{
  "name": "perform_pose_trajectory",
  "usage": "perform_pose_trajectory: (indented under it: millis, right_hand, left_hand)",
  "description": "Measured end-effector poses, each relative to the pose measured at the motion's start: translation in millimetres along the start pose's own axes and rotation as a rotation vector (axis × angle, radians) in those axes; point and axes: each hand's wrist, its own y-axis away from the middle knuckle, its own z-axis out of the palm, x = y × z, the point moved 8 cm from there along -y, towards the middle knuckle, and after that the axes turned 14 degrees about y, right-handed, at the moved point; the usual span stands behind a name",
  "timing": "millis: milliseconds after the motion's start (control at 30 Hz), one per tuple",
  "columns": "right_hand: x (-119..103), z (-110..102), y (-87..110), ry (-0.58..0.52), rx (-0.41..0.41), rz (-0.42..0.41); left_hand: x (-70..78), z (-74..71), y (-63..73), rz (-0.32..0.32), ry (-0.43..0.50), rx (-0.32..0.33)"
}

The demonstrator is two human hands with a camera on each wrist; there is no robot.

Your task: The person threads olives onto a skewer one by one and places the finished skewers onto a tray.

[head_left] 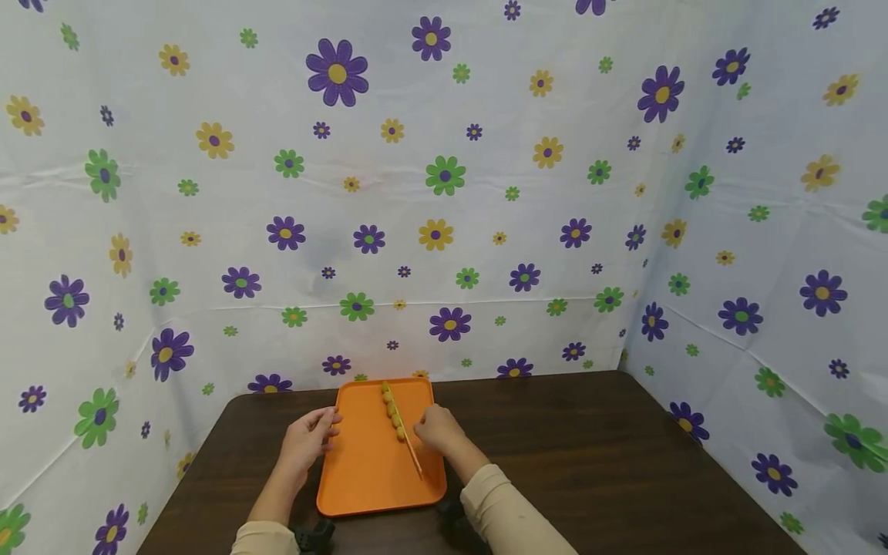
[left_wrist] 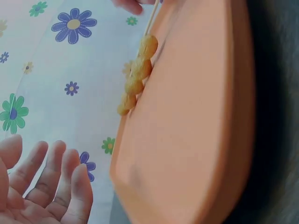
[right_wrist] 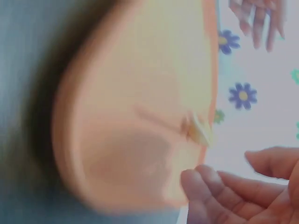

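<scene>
An orange tray point(head_left: 361, 486) lies on the table, bearing a skewer of several yellow-brown balls point(head_left: 391, 410). Its pale bare stick point(head_left: 414, 455) points toward the person. My left hand point(head_left: 308, 439) is at the tray's left rim, its fingers loosely bent and holding nothing; the left wrist view shows that hand point(left_wrist: 51, 186) palm up beside the tray. Over the tray's right side is my right hand point(head_left: 442, 433), close to the stick. In the right wrist view, thumb and fingers of the right hand point(right_wrist: 238, 193) stand apart with nothing between them.
The dark brown wooden table point(head_left: 576, 447) extends to the right of the tray. Flower-printed white sheets point(head_left: 430, 200) hang behind the table and along its sides. Near the front edge, a black object point(head_left: 315, 536) shows beside the left sleeve.
</scene>
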Motion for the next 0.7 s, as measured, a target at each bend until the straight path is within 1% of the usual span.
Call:
perform_pose_trajectory:
  millis: [67,133,200,267,367,433,467,533,600,667,700]
  right_hand:
    - [7.1,-8.2,-5.7,-0.032,-0.003,-0.038]
    - [18.3,-18.9,-11.8,-0.031,0.007,-0.076]
    - [32.8,-32.5,-17.9,-0.009,0.03,-0.1]
    - [48.4,-49.9,-23.8,0.014,0.073,-0.116]
    - [69.5,-81.2,-31.3,0.026,0.164,-0.107]
    - [80.7,-102.5,-34.3,0.044,0.217,-0.081]
    - [85.0,-112.3,-35.4,0.058,0.238,-0.069]
    - [91.9,-128.2,-39.2,0.116,0.274,-0.047]
    - [94.8,-139.6,-43.0,0.183,0.296,-0.039]
    - [94.0,-147.8,-47.0,0.269,0.326,-0.043]
    - [93.0,-150.7,-49.1,0.328,0.342,-0.047]
  left_hand:
    - [4.2,-2.1,-2.9,0.023,-0.05,-0.002]
    - [11.0,-4.1,-6.9,0.069,-0.143,0.001]
    - [20.8,-6.5,-11.7,0.135,-0.28,0.015]
    - [31.5,-8.0,-17.1,0.199,-0.425,0.017]
    - [46.9,-9.9,-24.7,0.277,-0.628,0.014]
    - [55.5,-9.5,-29.8,0.317,-0.718,-0.002]
    - [59.7,-8.5,-32.0,0.347,-0.764,-0.005]
    - [67.4,-5.7,-35.6,0.4,-0.836,-0.011]
    - [74.4,-1.0,-38.8,0.447,-0.896,-0.01]
    - [79.9,4.3,-42.3,0.474,-0.956,-0.01]
    - [81.8,6.6,-44.7,0.475,-0.98,-0.01]
